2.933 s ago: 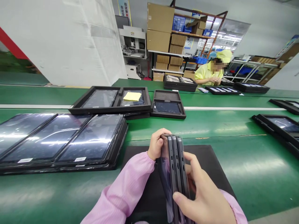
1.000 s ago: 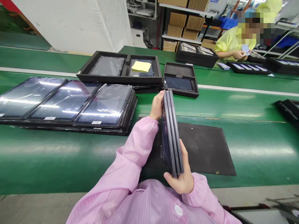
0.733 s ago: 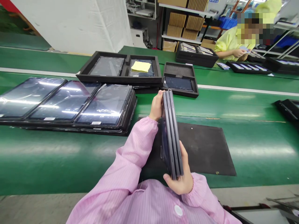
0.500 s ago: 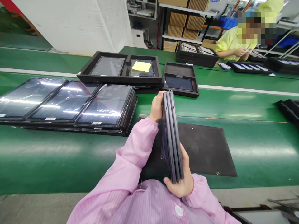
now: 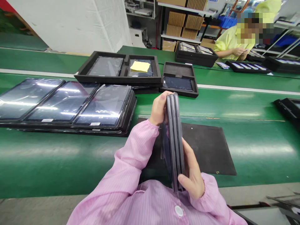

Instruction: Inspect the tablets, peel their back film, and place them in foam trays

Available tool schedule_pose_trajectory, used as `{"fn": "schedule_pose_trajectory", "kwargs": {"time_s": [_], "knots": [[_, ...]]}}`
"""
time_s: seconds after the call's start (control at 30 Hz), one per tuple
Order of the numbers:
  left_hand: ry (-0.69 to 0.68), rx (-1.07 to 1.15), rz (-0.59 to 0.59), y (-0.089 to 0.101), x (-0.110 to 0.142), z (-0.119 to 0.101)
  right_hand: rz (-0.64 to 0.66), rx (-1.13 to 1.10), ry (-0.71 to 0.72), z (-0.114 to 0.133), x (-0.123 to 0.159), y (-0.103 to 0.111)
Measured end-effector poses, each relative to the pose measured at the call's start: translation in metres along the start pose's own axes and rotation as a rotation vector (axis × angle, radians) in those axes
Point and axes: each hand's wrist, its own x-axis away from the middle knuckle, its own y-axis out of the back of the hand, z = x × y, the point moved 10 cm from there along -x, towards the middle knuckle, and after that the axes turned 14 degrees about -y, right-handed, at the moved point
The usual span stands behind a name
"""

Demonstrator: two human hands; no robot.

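Observation:
Three grey tablets (image 5: 175, 137) stand pressed together on edge in front of me, their narrow sides with small speaker holes facing up. At the far end, my left hand (image 5: 158, 107) is closed around the stack's upper corner. My right hand (image 5: 192, 175) grips the near right part, its thumb lying over the upper edge and its fingers along the outer face. A dark, glossy screen shows on the stack's left face. Below lies a black mat (image 5: 208, 148), partly hidden by the tablets and my left sleeve.
To the left, glossy tablets (image 5: 100, 104) lie in stacked black trays. Behind them, a black foam tray (image 5: 119, 79) holds two tablets, one with a yellow note (image 5: 140, 66). A smaller tray (image 5: 180, 93) holds one device. A co-worker in yellow (image 5: 226, 43) sits at the far right.
My right hand has shifted right and changed its hold, with the thumb now across the upper edges. The stack's near end has come slightly closer to me. My left hand keeps its grip.

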Motion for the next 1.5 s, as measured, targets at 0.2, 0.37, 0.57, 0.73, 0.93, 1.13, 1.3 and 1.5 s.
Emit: {"fn": "schedule_pose_trajectory", "kwargs": {"time_s": [0.2, 0.37, 0.57, 0.73, 0.93, 1.13, 1.3, 1.5], "knots": [[-0.031, -0.032, 0.049, -0.006, 0.003, -0.010, -0.077, -0.055, 0.008, 0.015, -0.020, 0.009], [-0.058, -0.014, 0.078, -0.013, 0.005, -0.020, -0.125, -0.085, -0.021, 0.019, -0.026, 0.013], [-0.025, -0.014, 0.070, -0.013, 0.005, -0.015, -0.125, -0.066, -0.060, 0.017, -0.029, 0.016], [-0.035, -0.005, 0.052, -0.011, 0.005, -0.014, -0.064, -0.057, -0.041, 0.019, -0.029, 0.012], [-0.048, -0.017, 0.064, -0.013, 0.005, -0.019, -0.114, -0.094, -0.067, 0.020, -0.029, 0.014], [-0.086, -0.039, 0.112, -0.019, 0.006, -0.027, -0.098, -0.094, -0.097, 0.021, -0.028, 0.013], [-0.098, -0.071, 0.128, -0.019, 0.006, -0.030, -0.131, -0.120, -0.089, 0.020, -0.026, 0.016], [-0.125, -0.039, 0.131, -0.019, 0.006, -0.029, -0.036, -0.186, -0.064, 0.020, -0.026, 0.011]]}}
